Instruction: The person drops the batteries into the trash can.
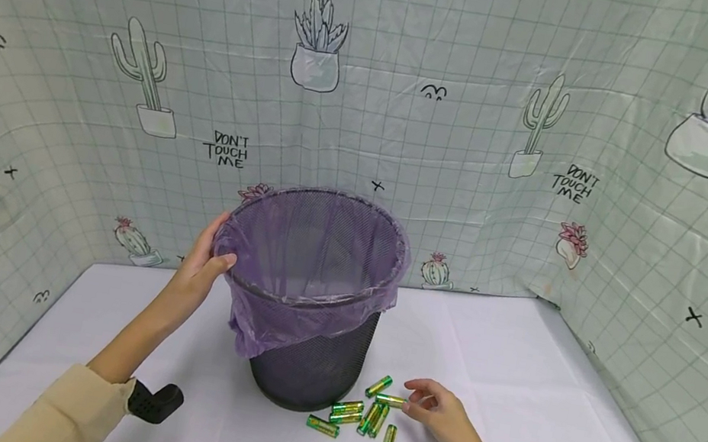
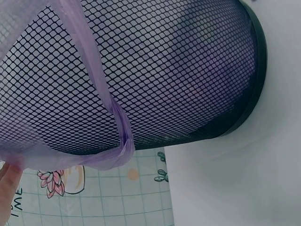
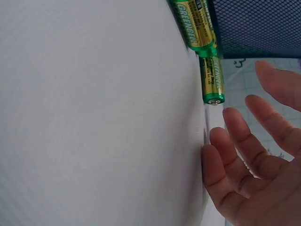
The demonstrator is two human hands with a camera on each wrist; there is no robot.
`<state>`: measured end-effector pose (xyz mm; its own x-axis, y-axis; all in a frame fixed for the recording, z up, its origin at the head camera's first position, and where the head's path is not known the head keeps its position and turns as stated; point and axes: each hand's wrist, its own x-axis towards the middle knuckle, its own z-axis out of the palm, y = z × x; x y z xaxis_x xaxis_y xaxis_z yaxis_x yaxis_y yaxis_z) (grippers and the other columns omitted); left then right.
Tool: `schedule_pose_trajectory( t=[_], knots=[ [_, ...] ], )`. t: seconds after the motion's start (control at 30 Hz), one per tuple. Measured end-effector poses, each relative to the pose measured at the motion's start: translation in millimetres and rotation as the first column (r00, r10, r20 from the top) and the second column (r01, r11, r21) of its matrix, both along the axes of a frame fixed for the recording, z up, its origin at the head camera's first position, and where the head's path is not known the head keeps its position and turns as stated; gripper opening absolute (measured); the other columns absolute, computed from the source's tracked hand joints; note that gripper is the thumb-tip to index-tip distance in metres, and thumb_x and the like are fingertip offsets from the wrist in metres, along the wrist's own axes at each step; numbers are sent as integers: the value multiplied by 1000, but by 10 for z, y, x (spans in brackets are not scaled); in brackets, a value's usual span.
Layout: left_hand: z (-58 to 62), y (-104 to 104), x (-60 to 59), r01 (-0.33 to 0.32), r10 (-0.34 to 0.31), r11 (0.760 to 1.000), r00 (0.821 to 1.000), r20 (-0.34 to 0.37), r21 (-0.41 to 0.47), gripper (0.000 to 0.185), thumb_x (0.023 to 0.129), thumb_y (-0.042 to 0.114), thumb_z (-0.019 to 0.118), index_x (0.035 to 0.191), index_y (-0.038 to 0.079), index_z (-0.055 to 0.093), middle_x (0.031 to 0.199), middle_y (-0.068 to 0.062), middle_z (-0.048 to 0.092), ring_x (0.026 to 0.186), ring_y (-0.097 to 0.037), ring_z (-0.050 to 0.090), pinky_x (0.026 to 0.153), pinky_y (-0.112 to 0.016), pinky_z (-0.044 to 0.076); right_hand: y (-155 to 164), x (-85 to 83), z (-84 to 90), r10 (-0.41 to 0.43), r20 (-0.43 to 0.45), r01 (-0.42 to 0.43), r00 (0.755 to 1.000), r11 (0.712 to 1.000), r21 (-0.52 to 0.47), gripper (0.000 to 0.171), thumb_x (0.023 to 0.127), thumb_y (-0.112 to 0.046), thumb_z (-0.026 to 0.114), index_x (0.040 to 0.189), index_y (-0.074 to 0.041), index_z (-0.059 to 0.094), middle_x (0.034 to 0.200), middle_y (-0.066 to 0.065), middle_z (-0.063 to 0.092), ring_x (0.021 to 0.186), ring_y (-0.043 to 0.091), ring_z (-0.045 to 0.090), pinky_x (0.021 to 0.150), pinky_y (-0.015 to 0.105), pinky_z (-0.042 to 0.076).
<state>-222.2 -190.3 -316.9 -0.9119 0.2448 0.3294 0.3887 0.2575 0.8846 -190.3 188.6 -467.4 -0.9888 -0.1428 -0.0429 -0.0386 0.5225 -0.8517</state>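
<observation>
A black mesh wastebasket (image 1: pixel 331 364) stands on the table, lined with a purple trash bag (image 1: pixel 282 325) folded over its rim. My left hand (image 1: pixel 204 267) grips the rim at its left side, thumb over the bag; only its fingertips show in the left wrist view, against the bag (image 2: pixel 124 127). Several green and gold AA batteries (image 1: pixel 347 412) lie at the foot of the wastebasket, to the right. Beside the rightmost of them is my right hand (image 1: pixel 438 414). In the right wrist view its fingers (image 3: pixel 240 127) are parted and loosely bent, just short of one battery (image 3: pixel 212 80), holding nothing.
A white cloth (image 1: pixel 486 350) covers the table. Behind it and along both sides hangs a pale green curtain (image 1: pixel 367 138) with a grid and cactus prints, close to the wastebasket's back. Black wrist mounts (image 1: pixel 154 403) sit on both forearms.
</observation>
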Motion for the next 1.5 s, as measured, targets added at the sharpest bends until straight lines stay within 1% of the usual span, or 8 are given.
schedule_pose_trajectory(
  t=[0.13, 0.3, 0.37, 0.63, 0.73, 0.97, 1.3, 1.5],
  knots=[
    [6, 6, 3, 0, 0, 1000, 1000, -1, -1, 69, 93, 18, 35, 149, 7, -3, 155, -17, -11, 142, -36, -6, 108, -64, 8, 9, 0, -28, 11, -33, -11, 999, 1000, 10, 38, 77, -20, 70, 108, 0, 62, 88, 3, 60, 75, 11, 52, 63, 26, 42],
    [2, 5, 4, 1, -1, 1000, 1000, 0, 3, 69, 93, 18, 35, 150, 8, -3, 155, -17, -10, 142, -35, -5, 109, -63, 6, 12, -6, -32, 5, 3, -5, 1000, 999, 37, 35, 77, -14, 70, 107, 2, 64, 86, 4, 60, 75, 13, 51, 63, 23, 41],
    [2, 3, 3, 3, -3, 1000, 1000, 2, 4, 69, 93, 18, 35, 150, 9, -3, 155, -16, -11, 142, -35, -6, 109, -63, 6, 11, -10, -38, -10, 31, 9, 999, 999, 43, 33, 76, -12, 71, 106, 2, 65, 87, 5, 59, 76, 14, 50, 64, 23, 40],
    [-2, 1, 3, 0, 0, 1000, 1000, 2, 15, 69, 93, 18, 36, 150, 8, -2, 155, -17, -10, 142, -36, -4, 109, -63, 6, -58, -14, -96, -102, 1, 101, 995, 988, 115, 21, 74, -6, 72, 94, -4, 71, 81, 2, 54, 73, 13, 47, 62, 22, 38],
    [-8, 1, 5, 4, -4, 1000, 1000, 0, 20, 69, 93, 17, 35, 150, 7, -3, 155, -18, -9, 142, -36, -4, 109, -63, 6, -77, -10, -105, -122, -4, 121, 993, 983, 135, 19, 73, -5, 72, 91, -5, 71, 79, 1, 53, 72, 13, 46, 62, 23, 38],
    [-6, 2, -2, 0, 0, 1000, 1000, -3, 20, 70, 92, 18, 36, 149, 7, -2, 155, -16, -11, 142, -34, -8, 109, -63, 4, -97, -25, -120, -112, -23, 114, 993, 978, 172, 16, 72, -4, 72, 87, -7, 70, 76, 1, 50, 70, 13, 44, 62, 23, 36],
    [-9, -2, -7, -1, 1, 1000, 1000, 5, 14, 70, 93, 20, 37, 150, 12, -2, 155, -14, -12, 142, -32, -9, 109, -64, 4, -99, -34, -132, -102, -36, 107, 994, 971, 213, 13, 73, -4, 72, 84, -8, 68, 77, 1, 48, 70, 14, 43, 61, 24, 35],
    [-13, 4, -15, 5, -5, 999, 1000, 0, 32, 70, 92, 18, 37, 150, 8, -2, 155, -15, -11, 142, -33, -7, 109, -63, 4, -91, 1, -118, -94, -40, 100, 995, 974, 204, 9, 75, -5, 70, 84, -6, 67, 77, 1, 49, 70, 13, 43, 61, 22, 35]
  ],
)
